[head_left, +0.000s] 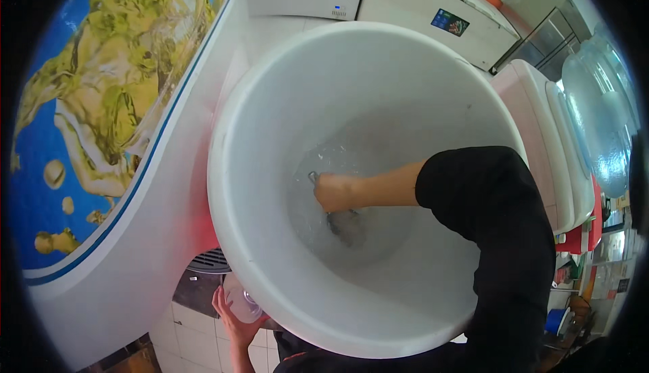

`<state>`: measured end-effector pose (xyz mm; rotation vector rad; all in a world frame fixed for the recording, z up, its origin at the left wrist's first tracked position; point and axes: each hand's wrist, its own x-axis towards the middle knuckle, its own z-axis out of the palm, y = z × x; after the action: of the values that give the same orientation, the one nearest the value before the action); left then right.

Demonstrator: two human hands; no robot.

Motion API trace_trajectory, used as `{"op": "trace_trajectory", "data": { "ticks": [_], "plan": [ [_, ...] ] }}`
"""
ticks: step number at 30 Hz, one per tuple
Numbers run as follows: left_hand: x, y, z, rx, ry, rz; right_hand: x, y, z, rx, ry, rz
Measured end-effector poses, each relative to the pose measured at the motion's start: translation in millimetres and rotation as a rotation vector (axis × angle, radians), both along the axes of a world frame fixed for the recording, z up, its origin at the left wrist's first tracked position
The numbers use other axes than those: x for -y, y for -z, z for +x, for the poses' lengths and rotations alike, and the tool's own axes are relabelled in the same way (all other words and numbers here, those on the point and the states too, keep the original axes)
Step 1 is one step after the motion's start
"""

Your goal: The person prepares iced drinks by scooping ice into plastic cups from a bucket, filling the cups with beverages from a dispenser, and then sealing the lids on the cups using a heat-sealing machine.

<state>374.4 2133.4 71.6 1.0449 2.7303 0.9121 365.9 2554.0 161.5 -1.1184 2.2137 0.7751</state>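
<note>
A large white round tub (226,150) takes up the middle of the view. My right arm, in a black sleeve, reaches deep into it from the right. Near the tub's bottom my right hand (334,192) is closed around a metal tool with a looped end (312,177). The tool's other end, below the fist, is dark, blurred and partly hidden. Shiny, clear wet patches show on the tub floor around it. Outside the tub at the lower left, my left hand (238,329) grips a clear plastic cup (242,305), partly covered by the rim.
On the left, close to the tub, stands a white curved cabinet (155,217) with a blue-and-yellow printed top. White chest freezers (426,18) are at the back. To the right are a pale lidded cooler (534,136) and clear blue water bottles (602,116). The floor is tiled.
</note>
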Motion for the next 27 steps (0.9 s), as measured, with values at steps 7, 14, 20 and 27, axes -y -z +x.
{"op": "trace_trajectory", "data": {
  "ticks": [7,14,20,27],
  "plan": [
    [-3.5,-9.4,-3.6,0.035,-0.027,0.082,-16.0,-32.4,22.6,0.090,0.496,0.155],
    [-0.7,-2.9,-4.3,0.112,-0.002,0.291,-53.4,-18.0,30.4,0.555,0.861,0.058],
    [82.2,30.7,-102.3,-0.609,-0.577,0.059,-12.1,6.5,44.3,0.602,1.171,-0.227],
    [104.9,18.4,-129.2,-0.147,-0.178,0.063,36.7,9.7,47.6,0.545,2.045,-0.695]
  ]
}}
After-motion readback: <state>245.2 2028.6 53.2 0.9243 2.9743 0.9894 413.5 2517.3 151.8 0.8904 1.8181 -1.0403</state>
